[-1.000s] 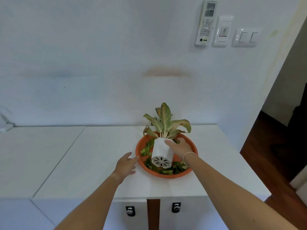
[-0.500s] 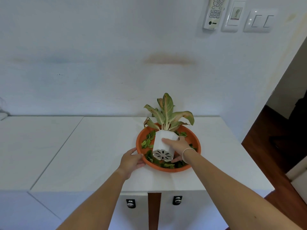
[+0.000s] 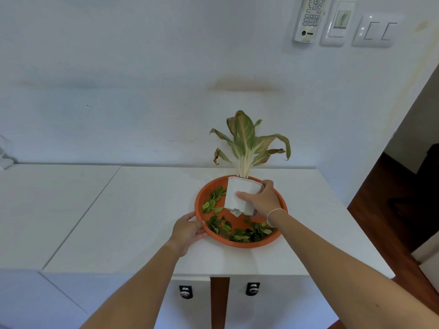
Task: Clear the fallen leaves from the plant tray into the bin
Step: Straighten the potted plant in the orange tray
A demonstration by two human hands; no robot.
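While the right hand (image 3: 260,200) wraps around the side of a white plant pot (image 3: 238,195), thumb across its front and fingers behind its upper rim, the pot hangs lifted above the floor of a round orange tray (image 3: 281,211), its base clear of the tray and a small white piece showing just beneath it. A thin bracelet (image 3: 275,216) circles that wrist. From the pot rises a plant (image 3: 247,141) with long green and pinkish leaves, several browned and drooping at the tips.

The left hand (image 3: 187,230) grips the tray's near-left rim, thumb over the lip and fingers curled beneath the edge. Loose green leaves (image 3: 213,201) lie scattered inside the tray, one cluster along its left side and a thicker heap across the near part, beside the right wrist.

The tray sits on a white counter (image 3: 142,210), toward its right end and close to the front edge. Below the counter's front, two small dark knobs (image 3: 185,292) flank a brown upright strip. On the pale wall (image 3: 118,79) behind, high at the right, hang a white remote control (image 3: 308,19) in a holder, a small wall panel (image 3: 338,22) and a double light switch (image 3: 377,30). To the far right, a dark doorway (image 3: 408,186) opens onto a wooden floor. No bin is in view.
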